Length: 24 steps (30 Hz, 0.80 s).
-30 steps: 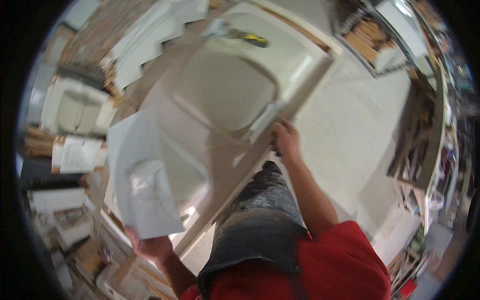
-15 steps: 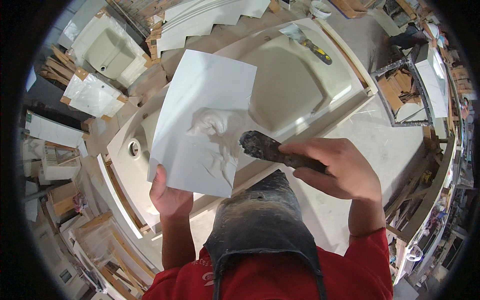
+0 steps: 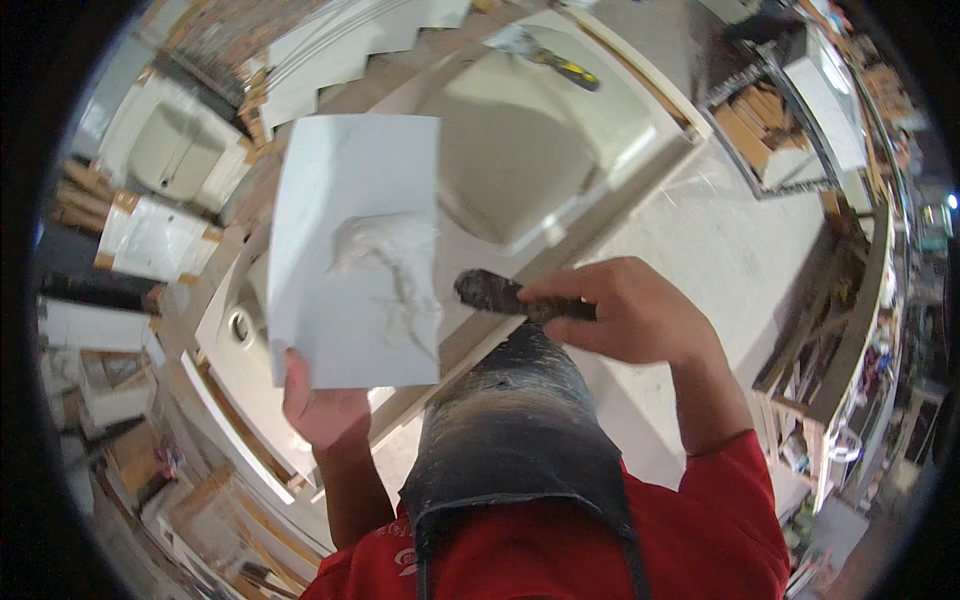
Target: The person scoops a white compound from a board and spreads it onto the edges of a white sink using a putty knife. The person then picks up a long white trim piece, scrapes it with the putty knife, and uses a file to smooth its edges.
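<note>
White panel point(image 3: 330, 170), pale paste point(image 3: 385, 243) on face; left hand point(image 3: 328, 408) clamped on lower edge. Dark tool point(image 3: 487, 291), right hand point(image 3: 632, 315) closed around it.

Broad pale basin unit point(image 3: 500, 160) with a yellow-and-black-handled scraper point(image 3: 565, 68) across its far side

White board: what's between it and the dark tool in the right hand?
The head view shows just a narrow gap between the board and the tool, with the basin unit beyond.
</note>
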Motion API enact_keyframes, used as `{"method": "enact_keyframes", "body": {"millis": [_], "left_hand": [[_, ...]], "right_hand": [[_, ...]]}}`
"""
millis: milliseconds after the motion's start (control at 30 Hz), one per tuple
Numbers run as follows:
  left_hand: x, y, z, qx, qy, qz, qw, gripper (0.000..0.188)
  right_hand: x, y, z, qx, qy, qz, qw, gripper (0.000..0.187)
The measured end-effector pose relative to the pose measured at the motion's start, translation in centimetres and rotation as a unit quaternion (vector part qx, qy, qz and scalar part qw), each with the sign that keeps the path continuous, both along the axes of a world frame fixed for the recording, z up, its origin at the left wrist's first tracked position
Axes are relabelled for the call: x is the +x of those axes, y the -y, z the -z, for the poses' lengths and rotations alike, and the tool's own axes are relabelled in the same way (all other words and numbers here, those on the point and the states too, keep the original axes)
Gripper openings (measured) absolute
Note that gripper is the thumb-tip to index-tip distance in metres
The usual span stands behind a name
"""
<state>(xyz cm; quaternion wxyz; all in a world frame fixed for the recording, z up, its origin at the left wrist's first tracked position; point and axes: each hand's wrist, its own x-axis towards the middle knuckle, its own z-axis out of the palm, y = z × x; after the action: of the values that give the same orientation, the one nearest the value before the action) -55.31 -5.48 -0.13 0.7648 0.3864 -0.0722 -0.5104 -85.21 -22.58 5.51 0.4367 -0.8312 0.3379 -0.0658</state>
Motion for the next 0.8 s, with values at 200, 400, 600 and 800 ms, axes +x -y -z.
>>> {"method": "enact_keyframes", "body": {"millis": [200,400,600,800], "left_hand": [[1.2,0.4,-0.1,-0.007,-0.023,-0.028,0.999,0.062],[2.3,0.4,-0.5,0.010,0.006,-0.024,1.000,0.056],[2.9,0.0,-0.4,0.028,0.002,-0.047,0.998,0.056],[3.1,-0.2,0.1,-0.002,0.067,-0.012,0.998,0.053]], "right_hand": [[-6.5,0.4,12.4,0.352,0.130,0.420,0.826,0.038],[-4.6,1.5,20.4,0.358,0.247,0.570,0.696,0.039],[-3.2,3.5,23.7,0.339,0.269,0.600,0.673,0.037],[-1.3,4.4,24.6,0.298,0.232,0.608,0.698,0.024]]}}
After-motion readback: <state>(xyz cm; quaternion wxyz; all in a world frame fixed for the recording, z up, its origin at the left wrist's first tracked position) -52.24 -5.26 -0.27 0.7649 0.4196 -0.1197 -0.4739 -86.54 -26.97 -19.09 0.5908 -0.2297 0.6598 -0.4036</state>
